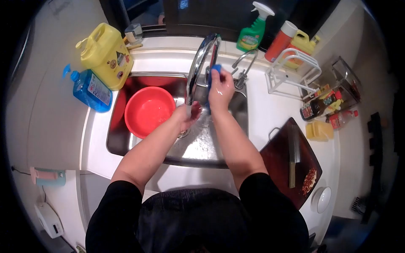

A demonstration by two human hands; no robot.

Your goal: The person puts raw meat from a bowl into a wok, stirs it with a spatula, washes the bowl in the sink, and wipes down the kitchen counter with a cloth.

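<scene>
Under the spout of the tall chrome faucet, my left hand is turned palm up with its fingers loosely cupped, and running water meets it. I see nothing held in that hand. My right hand, wet, is raised just right of the faucet. Its fingers are closed on a blue cloth-like piece, which shows above the thumb and along the palm side; its exact kind is hard to make out. Both hands are over the steel sink. A red basin sits in its left part.
Left of the sink stand a blue soap bottle and a yellow jug. A green spray bottle and a white rack are behind right. A knife lies on the dark cutting board, near a white bowl.
</scene>
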